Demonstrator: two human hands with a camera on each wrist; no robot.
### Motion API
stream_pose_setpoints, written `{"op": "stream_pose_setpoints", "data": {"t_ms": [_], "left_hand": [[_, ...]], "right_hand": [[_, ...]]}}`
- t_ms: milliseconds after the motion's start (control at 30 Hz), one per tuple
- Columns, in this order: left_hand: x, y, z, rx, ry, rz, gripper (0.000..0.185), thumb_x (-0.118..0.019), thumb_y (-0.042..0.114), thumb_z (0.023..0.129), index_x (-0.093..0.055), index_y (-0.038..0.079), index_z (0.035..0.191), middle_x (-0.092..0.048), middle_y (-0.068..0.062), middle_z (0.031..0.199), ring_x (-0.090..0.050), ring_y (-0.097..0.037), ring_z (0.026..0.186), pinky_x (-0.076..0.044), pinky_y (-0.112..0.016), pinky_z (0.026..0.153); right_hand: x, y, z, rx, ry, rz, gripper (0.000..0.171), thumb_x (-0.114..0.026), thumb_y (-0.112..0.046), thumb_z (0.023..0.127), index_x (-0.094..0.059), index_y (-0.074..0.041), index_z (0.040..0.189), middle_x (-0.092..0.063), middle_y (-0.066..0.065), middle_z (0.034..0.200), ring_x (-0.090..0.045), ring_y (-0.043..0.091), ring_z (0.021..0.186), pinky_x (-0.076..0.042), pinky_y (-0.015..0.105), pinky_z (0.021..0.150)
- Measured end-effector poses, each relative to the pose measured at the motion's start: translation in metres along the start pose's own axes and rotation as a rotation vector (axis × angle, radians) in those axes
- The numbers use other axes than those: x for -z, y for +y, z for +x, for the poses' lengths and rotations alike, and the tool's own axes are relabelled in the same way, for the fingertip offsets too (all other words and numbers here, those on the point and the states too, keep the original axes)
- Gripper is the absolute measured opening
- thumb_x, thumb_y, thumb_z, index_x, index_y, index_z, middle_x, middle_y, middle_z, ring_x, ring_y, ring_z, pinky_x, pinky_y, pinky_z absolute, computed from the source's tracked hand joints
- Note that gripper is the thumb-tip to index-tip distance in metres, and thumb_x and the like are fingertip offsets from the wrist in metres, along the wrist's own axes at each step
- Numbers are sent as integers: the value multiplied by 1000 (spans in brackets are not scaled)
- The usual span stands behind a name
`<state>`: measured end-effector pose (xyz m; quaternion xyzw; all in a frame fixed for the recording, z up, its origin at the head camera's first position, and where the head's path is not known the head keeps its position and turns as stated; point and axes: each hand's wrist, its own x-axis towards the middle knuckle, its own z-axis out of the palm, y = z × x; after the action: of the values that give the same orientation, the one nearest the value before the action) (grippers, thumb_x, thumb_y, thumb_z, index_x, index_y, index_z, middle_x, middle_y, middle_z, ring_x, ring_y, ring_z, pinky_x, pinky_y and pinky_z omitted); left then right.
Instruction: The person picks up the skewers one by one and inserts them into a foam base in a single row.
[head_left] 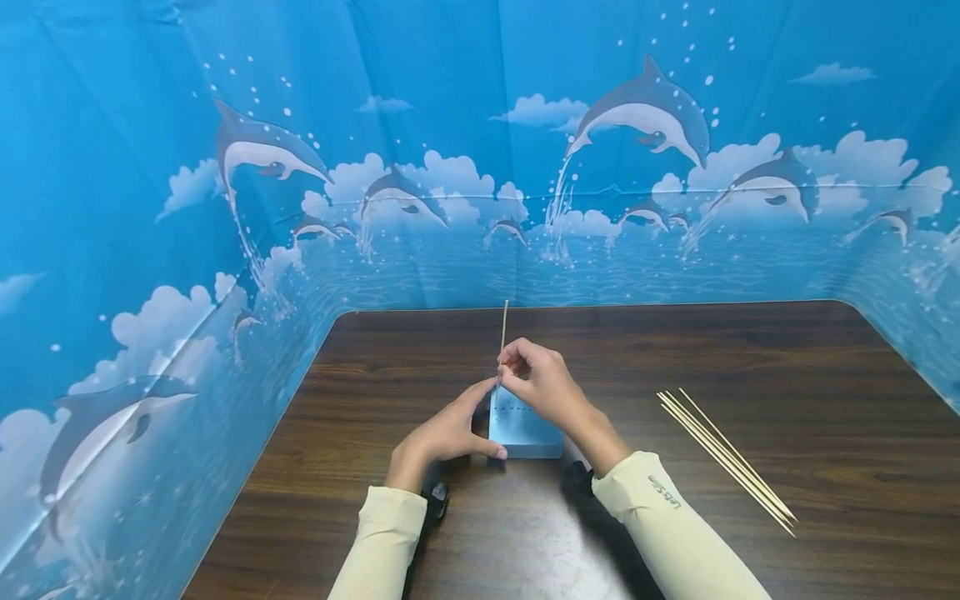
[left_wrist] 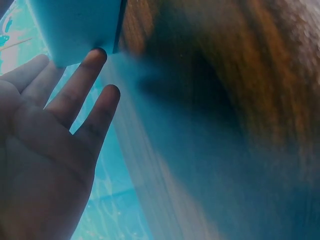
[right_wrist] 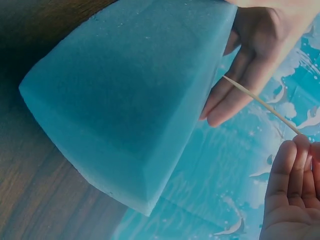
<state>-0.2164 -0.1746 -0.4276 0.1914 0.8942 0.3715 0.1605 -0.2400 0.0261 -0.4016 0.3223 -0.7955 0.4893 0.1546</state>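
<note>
Near the middle of the dark wooden surface [head_left: 750,350] sits a pale blue foam block [head_left: 522,432], with both hands at it. Rows of small dots or holes mark the block's top face. From the head view, the left hand [head_left: 447,433] lies against the block's 9 o'clock side, fingers straight and relaxed, thumb reaching along the near edge; the left wrist view shows its fingertips [left_wrist: 95,56] touching the foam, and it grips nothing. The right hand [head_left: 542,385] hovers over the block's far end, toward 12 o'clock, its fingers curled and pinching a thin wooden skewer [head_left: 502,340]. That skewer stands nearly upright, its lower end at the block's top; whether the tip has entered the foam cannot be told. In the right wrist view the stick runs slantwise from the pinching fingers [right_wrist: 289,165] past the foam's upper edge, close beside the left hand's fingers.

Off at 3 o'clock from the block, well apart from it, a loose bundle of skewers [head_left: 726,460] lies flat on the wood, angled from far left to near right. Blue dolphin-printed sheeting [head_left: 450,167] walls in the surface on three sides. Both forearms wear cream sleeves [head_left: 660,508].
</note>
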Motion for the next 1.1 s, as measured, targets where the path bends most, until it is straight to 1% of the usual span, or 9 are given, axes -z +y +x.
{"op": "stream_pose_setpoints", "data": {"t_ms": [133, 200, 433, 667, 800, 900, 1100], "left_hand": [[0, 0, 0, -8, -8, -10, 111, -88, 36, 74, -18, 18, 159, -24, -9, 162, -32, -30, 145, -31, -51, 115], [-1, -1, 0, -8, -6, -7, 111, -88, 36, 74, -18, 18, 159, -24, -9, 162, -32, -30, 145, -31, -52, 115], [-1, -2, 0, -1, -5, -4, 111, -88, 37, 74, -19, 17, 159, -24, -9, 162, -34, -30, 144, -33, -50, 114], [-1, -2, 2, -4, -9, -1, 109, -88, 39, 74, -21, 18, 158, -24, -9, 162, -33, -30, 144, -32, -50, 115], [-1, -2, 1, -9, -11, -1, 108, -88, 38, 74, -23, 18, 157, -26, -9, 161, -34, -29, 144, -32, -50, 115], [0, -1, 1, -11, -9, -4, 108, -88, 37, 74, -23, 19, 157, -27, -9, 160, -33, -28, 144, -31, -50, 115], [0, -3, 1, -3, -4, -19, 108, -88, 37, 74, -23, 18, 158, -26, -9, 161, -32, -28, 144, -31, -50, 115]], "right_hand": [[-3, 2, -1, -18, -16, -28, 8, -63, 0, 90, -62, -6, 96, -66, 3, 89, -62, 11, 78, -56, 27, 72], [-4, 3, -1, -23, -22, -32, 9, -63, 1, 90, -62, -6, 96, -66, 2, 89, -61, 10, 78, -55, 28, 72], [-8, 5, -3, -28, -53, -34, 9, -64, 1, 88, -62, -6, 94, -64, 2, 85, -61, 11, 75, -56, 39, 70], [-14, 9, -9, -61, -84, -28, 11, -64, 2, 87, -63, -8, 92, -65, 4, 86, -63, 15, 76, -57, 41, 73], [-16, 10, -11, -82, -89, -16, 7, -63, 0, 89, -62, -7, 90, -64, 2, 85, -63, 15, 77, -57, 42, 74], [-17, 12, -12, -90, -83, -13, 2, -63, -4, 89, -63, -5, 89, -64, 1, 84, -62, 13, 76, -57, 40, 74], [-20, 16, -12, -92, -74, -9, 2, -63, -5, 89, -63, -7, 89, -63, 0, 83, -60, 10, 75, -56, 36, 71]]}}
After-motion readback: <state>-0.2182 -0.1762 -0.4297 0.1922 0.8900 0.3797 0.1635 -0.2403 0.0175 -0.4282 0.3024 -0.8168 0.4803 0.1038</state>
